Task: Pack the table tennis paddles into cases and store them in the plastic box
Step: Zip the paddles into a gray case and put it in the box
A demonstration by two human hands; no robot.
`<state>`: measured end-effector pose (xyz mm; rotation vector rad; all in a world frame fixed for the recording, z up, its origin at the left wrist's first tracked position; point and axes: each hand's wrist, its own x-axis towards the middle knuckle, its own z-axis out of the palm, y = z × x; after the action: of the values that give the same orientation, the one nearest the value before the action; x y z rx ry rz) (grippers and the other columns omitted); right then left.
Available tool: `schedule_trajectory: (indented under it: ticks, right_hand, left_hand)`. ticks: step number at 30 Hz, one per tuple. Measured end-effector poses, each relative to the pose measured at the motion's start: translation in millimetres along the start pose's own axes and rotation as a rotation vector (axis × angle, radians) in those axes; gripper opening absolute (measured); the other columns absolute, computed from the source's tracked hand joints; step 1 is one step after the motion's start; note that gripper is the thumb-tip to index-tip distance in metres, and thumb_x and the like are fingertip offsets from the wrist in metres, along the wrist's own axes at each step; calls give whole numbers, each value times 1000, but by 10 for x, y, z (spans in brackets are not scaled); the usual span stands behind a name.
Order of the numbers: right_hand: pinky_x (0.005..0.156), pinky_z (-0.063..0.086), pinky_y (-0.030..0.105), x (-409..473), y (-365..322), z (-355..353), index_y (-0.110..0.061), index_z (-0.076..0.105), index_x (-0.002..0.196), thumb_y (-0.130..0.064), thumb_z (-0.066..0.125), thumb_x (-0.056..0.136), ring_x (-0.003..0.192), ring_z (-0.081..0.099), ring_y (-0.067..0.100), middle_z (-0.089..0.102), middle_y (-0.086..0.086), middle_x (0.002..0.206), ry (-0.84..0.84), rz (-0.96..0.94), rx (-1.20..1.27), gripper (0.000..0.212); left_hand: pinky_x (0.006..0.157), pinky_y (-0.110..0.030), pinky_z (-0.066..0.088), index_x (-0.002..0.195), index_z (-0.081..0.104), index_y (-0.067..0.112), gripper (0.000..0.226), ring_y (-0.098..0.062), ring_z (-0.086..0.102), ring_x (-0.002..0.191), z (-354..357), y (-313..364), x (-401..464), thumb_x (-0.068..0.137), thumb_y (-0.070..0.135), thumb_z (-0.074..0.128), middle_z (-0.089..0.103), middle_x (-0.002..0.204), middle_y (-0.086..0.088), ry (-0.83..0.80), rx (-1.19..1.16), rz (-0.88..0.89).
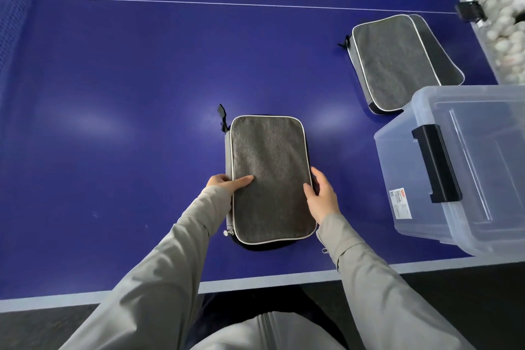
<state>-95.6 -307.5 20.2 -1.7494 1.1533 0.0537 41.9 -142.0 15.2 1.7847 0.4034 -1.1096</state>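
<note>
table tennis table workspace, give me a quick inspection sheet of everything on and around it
surface: blue table tennis table, white lines, bare apart from the items below
job's things: near case flat at the front edge, zip pull at its near left corner; far case flat behind the plastic box, which has its lid on and a black latch; no paddle visible
clutter: nothing seen
hands: left hand on the near case's left edge, thumb on top; right hand on its right edge
cables: nothing seen
surroundings: container of white balls past the far right edge, blurred; dark floor
</note>
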Motion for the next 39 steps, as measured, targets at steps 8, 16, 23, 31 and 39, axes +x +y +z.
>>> schedule_trajectory:
  ticks: [8,16,23,31,39]
  right_hand:
    - [106,33,31,64,5,-33,-21,41,141,-12,46,97,129,41,22,42,7,141,-33,-25,-37,45]
    - [102,28,22,-26,25,-107,-21,37,144,-15,48,97,130,38,19,36,7,141,101,-103,-49,49]
    - [86,36,38,-516,97,-138,-19,59,119,-25,59,89,109,48,18,54,3,117,526,-515,-238,30]
    - [71,34,31,-989,-55,259,-14,61,84,-49,60,83,78,53,18,57,-4,81,422,-726,-329,35]
    - [65,33,30,-971,-319,318,-13,59,71,-21,75,74,65,57,22,58,-3,68,458,-681,-382,18]
  left_hand:
    - [72,-36,54,117,49,21,54,-25,63,94,97,-49,-50,73,20,79,62,109,-4,-72,-206,110]
    - [68,-28,52,111,52,24,51,-15,63,84,278,-77,-164,69,25,81,63,98,5,84,-222,218]
    - [64,-27,49,111,46,19,56,-18,61,76,358,105,-287,68,30,80,61,92,0,266,-460,150]
    - [72,-34,48,119,39,19,66,-17,57,72,374,371,-467,68,32,80,56,85,1,414,-712,90]
    - [55,-25,42,110,37,22,55,-13,56,70,367,476,-651,73,25,78,57,98,-4,464,-843,136]
